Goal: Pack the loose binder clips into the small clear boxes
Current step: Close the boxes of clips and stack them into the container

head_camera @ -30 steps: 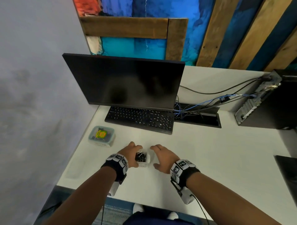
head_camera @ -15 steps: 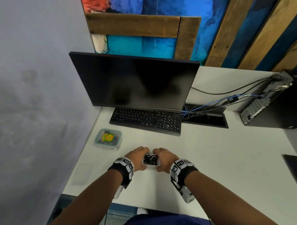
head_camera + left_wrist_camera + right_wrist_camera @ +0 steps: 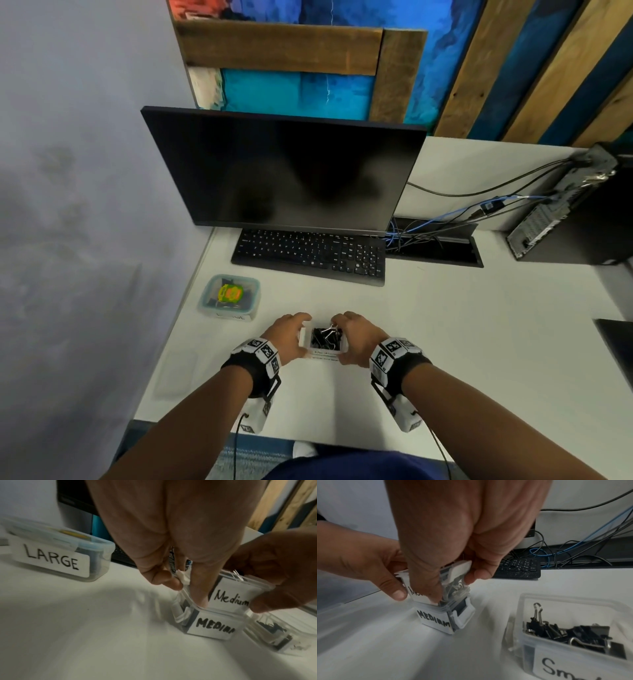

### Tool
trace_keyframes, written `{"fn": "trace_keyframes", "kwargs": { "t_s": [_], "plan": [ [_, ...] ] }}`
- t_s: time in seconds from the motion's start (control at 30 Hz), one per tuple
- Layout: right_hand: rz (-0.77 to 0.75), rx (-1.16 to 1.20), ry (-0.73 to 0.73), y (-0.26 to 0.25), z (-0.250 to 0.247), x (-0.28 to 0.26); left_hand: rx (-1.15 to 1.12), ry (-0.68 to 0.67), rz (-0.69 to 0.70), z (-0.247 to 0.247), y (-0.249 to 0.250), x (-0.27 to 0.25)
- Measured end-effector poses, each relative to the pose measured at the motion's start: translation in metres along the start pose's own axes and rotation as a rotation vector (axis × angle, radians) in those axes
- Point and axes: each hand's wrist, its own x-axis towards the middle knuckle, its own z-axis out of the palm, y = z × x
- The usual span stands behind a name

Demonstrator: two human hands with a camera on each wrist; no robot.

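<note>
A small clear box labelled "Medium" (image 3: pixel 229 595) (image 3: pixel 418 595), with its top off and black binder clips (image 3: pixel 323 337) inside, sits tilted on top of a second box labelled "MEDIUM" (image 3: pixel 214 628) (image 3: pixel 435 620). My left hand (image 3: pixel 287 337) (image 3: pixel 183 588) grips the upper box's left side, thumb on the front label. My right hand (image 3: pixel 356 339) (image 3: pixel 455 585) grips its right side, by the white latch. To the right stands an uncovered "Small" box (image 3: pixel 565 642) (image 3: pixel 267 632) holding several black clips (image 3: pixel 573 632).
A lidded "LARGE" box (image 3: pixel 229 298) (image 3: pixel 51 559) stands to the left near the wall. A keyboard (image 3: pixel 308 257) and monitor (image 3: pixel 284 174) lie behind the hands. Tangled cables (image 3: pixel 428 233) and a computer case (image 3: pixel 565 212) are at the back right.
My right hand, lying beside the box a second ago, has closed onto its right side. Both hands now hold it together, slightly nearer to me.
</note>
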Motion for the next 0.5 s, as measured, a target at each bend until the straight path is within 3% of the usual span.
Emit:
{"fn": "trace_keyframes", "kwargs": {
  "t_s": [0.27,0.5],
  "plan": [
    [0.022,0.113,0.010,0.005,0.006,-0.001,-0.032,-0.048,-0.058,-0.001,-0.008,-0.001],
    [0.002,0.075,-0.039,0.013,0.001,-0.002,0.193,-0.056,-0.085,-0.019,-0.025,-0.001]
  ]
}}
